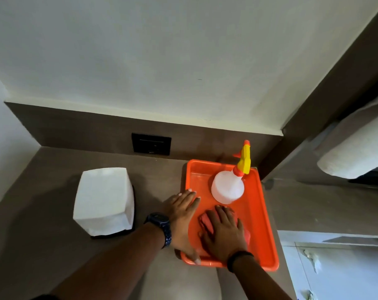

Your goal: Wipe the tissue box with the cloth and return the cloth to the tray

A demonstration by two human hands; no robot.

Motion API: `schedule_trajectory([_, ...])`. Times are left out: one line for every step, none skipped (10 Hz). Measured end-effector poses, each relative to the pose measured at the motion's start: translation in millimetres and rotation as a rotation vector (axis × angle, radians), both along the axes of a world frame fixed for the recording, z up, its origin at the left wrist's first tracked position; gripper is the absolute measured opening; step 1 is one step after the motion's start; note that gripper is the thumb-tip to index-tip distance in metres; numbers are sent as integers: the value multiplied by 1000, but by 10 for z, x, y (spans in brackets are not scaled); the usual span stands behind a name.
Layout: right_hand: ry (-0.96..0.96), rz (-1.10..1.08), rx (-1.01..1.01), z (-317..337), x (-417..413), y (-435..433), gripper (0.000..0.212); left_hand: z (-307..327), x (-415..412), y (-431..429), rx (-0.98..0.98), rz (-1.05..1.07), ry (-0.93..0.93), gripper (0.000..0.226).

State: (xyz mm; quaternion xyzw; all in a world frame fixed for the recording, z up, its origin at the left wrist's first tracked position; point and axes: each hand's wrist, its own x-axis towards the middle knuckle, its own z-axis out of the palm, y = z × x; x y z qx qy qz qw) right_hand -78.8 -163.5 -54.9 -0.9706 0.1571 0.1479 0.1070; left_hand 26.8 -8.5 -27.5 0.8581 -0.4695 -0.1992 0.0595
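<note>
A white tissue box [104, 200] stands on the brown counter at the left. An orange tray [262, 224] sits to its right. Inside the tray lies a folded pink-red cloth [205, 223], mostly covered by my right hand [223, 233], which rests flat on it with fingers spread. My left hand [182, 215] lies flat across the tray's left rim, thumb at the front corner, a dark watch on the wrist. Neither hand touches the tissue box.
A white spray bottle [228, 188] with a yellow and orange trigger stands at the back of the tray. A black wall socket [151, 144] sits on the backsplash. A rolled white towel [354, 152] lies on a shelf at the right. The counter ends just right of the tray.
</note>
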Motion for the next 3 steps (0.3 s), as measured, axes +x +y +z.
schedule_trajectory([18, 15, -9, -86, -15, -25, 70, -61, -42, 24, -28, -9, 28, 149])
schedule_trajectory([34, 12, 6, -76, -4, -22, 73, -81, -46, 14, -29, -12, 25, 148])
schedule_trajectory([3, -3, 9, 18, -7, 3, 73, -27, -39, 11, -2, -31, 20, 147])
